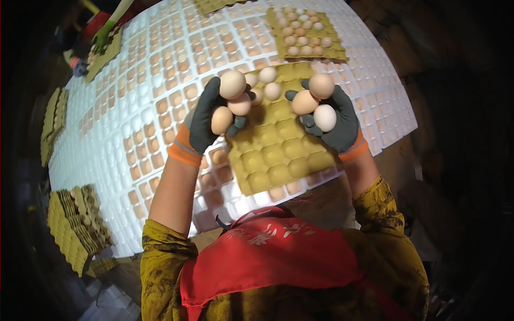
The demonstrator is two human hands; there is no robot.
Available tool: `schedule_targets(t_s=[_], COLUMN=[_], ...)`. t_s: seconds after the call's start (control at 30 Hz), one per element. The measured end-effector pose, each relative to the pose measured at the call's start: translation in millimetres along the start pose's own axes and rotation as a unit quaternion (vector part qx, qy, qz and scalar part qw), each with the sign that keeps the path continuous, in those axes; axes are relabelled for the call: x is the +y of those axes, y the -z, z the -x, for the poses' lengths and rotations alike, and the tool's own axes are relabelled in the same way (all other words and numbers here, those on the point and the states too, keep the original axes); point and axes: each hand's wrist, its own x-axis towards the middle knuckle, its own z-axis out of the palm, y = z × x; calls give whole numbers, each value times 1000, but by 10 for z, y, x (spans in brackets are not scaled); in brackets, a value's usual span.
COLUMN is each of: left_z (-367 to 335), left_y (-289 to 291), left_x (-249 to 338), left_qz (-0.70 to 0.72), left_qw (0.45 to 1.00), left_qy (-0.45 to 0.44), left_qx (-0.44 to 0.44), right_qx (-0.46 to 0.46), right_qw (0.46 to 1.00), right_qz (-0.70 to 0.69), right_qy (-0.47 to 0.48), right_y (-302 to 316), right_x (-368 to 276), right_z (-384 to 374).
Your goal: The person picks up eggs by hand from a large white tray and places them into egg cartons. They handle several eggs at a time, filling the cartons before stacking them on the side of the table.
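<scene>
My left hand (203, 119), in a dark glove with an orange cuff, is closed around eggs (232, 84), light brown in tone. My right hand (342, 125), gloved the same way, cups more eggs (305, 102), one of them nearly white. Both hands are raised over a yellowish moulded egg tray (284, 138), one at each side of it. A few loose eggs (272, 91) sit in the tray's far cups, close to my left fingers; its nearer cups hold none.
White plastic trays (144, 117) with many egg-filled pockets cover the wide table. Another pulp tray (334, 51) holding eggs lies at the far right. Stacked pulp trays (75, 230) stand at the left edge. At the far left, another person's green-gloved hand (101, 37) reaches over a tray.
</scene>
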Motion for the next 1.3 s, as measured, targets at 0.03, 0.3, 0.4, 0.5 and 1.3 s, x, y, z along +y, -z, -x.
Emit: schedule_targets(t_s=[0.03,0.3,0.4,0.5,1.3], left_z=[250,2379,3316,3993,4488], left_y=[175,886,1119,1234,1539], left_x=[-44,-233,-391,-549,-1167], left_qz=[41,-2,92,-10,394], left_qw=[998,984,961,960,899], left_qy=[2,80,59,60,-67], left_qx=[-54,158,253,274,176], right_qx=[-20,-82,-41,4,46], right_qw=[999,985,958,944,954], right_qz=[25,92,127,185,138], right_qy=[-4,-117,-254,-272,-263], right_y=[-184,-1596,-1898,-1938,-2564], right_x=[89,1240,1750,2300,3277], right_z=[59,487,627,802,648])
